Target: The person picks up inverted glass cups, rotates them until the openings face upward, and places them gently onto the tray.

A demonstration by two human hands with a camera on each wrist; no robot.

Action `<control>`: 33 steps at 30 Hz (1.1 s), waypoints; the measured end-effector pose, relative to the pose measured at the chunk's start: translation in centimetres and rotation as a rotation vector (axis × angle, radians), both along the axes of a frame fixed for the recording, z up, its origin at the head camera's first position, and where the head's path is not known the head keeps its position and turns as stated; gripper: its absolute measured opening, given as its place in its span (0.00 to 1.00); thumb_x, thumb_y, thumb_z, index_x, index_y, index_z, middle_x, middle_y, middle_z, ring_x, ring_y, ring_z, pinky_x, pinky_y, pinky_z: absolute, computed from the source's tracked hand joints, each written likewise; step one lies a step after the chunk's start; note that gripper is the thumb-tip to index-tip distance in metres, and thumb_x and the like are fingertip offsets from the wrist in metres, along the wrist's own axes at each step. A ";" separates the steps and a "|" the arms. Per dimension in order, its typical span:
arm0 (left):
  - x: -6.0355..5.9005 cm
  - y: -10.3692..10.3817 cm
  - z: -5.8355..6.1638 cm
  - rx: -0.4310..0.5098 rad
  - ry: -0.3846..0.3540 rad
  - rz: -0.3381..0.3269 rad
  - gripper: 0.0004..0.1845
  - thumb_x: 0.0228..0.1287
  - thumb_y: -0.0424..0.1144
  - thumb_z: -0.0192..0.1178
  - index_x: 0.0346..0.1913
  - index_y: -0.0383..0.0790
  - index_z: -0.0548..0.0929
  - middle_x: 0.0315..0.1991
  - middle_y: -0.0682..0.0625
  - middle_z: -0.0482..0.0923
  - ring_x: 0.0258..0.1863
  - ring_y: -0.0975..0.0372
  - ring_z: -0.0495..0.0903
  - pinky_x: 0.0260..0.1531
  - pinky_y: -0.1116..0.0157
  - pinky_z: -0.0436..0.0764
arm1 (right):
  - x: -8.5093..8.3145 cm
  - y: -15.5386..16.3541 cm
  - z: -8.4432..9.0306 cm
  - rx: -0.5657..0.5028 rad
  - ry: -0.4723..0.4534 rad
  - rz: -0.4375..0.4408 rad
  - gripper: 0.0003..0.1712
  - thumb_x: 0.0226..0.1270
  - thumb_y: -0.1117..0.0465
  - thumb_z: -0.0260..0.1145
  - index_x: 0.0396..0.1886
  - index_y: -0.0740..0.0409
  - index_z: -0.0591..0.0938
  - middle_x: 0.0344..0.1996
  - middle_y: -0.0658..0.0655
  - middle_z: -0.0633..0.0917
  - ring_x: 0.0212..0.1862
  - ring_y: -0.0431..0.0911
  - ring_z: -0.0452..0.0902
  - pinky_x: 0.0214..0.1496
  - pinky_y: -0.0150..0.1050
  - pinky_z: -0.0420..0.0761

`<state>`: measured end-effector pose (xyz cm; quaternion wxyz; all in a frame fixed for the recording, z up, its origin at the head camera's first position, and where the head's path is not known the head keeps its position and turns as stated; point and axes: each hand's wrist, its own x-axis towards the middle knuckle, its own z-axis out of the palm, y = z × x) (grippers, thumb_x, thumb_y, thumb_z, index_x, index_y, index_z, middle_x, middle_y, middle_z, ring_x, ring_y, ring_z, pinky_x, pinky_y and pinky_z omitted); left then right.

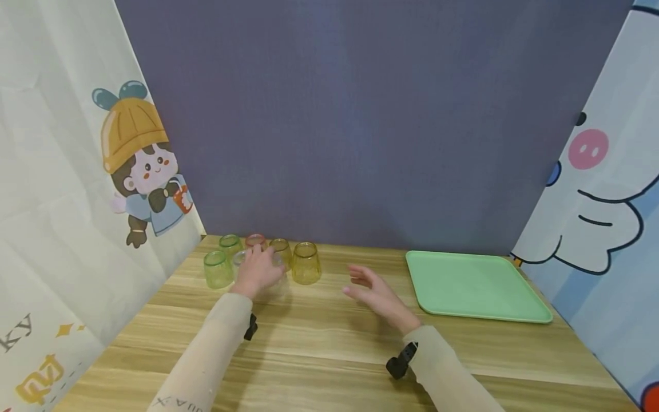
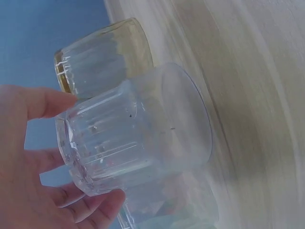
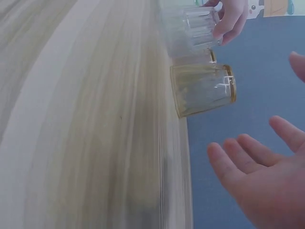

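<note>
My left hand (image 1: 259, 269) grips a clear fluted glass (image 2: 107, 138) by its narrow, thick end, thumb and fingers around it; the wide end points at the table. Beside it stands another clear glass (image 1: 239, 260), partly hidden by the hand. A yellow glass (image 1: 306, 266) is just right of the left hand, with an amber glass (image 1: 281, 249) behind. Two green glasses (image 1: 218, 272) and a pink-rimmed glass (image 1: 254, 241) stand to the left and back. My right hand (image 1: 378, 297) hovers between the glasses and the tray, fingers loosely bent, holding nothing.
A light green tray (image 1: 473, 286) lies flat on the right side of the wood-grain table (image 1: 319, 343). A dark blue-grey panel (image 1: 340, 126) rises along the back edge, and printed cartoon sheets hang at both sides.
</note>
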<state>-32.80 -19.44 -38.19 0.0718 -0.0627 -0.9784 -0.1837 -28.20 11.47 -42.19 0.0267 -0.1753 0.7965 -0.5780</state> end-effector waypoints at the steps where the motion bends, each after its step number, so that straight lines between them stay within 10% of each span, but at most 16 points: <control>1: 0.0 0.0 0.0 0.000 0.004 0.001 0.37 0.67 0.52 0.58 0.72 0.31 0.69 0.71 0.25 0.60 0.70 0.32 0.58 0.65 0.34 0.64 | 0.1 -0.1 0.0 -0.007 -0.001 0.000 0.40 0.68 0.51 0.72 0.75 0.55 0.68 0.69 0.62 0.73 0.72 0.59 0.66 0.68 0.56 0.72; 33: 2.1 -0.7 -0.2 0.379 -0.019 0.001 0.32 0.73 0.55 0.52 0.67 0.31 0.72 0.67 0.31 0.68 0.67 0.38 0.66 0.65 0.37 0.65 | -0.4 -1.3 -1.1 -0.125 -0.061 0.024 0.40 0.68 0.54 0.72 0.76 0.51 0.66 0.72 0.59 0.69 0.74 0.59 0.62 0.68 0.58 0.70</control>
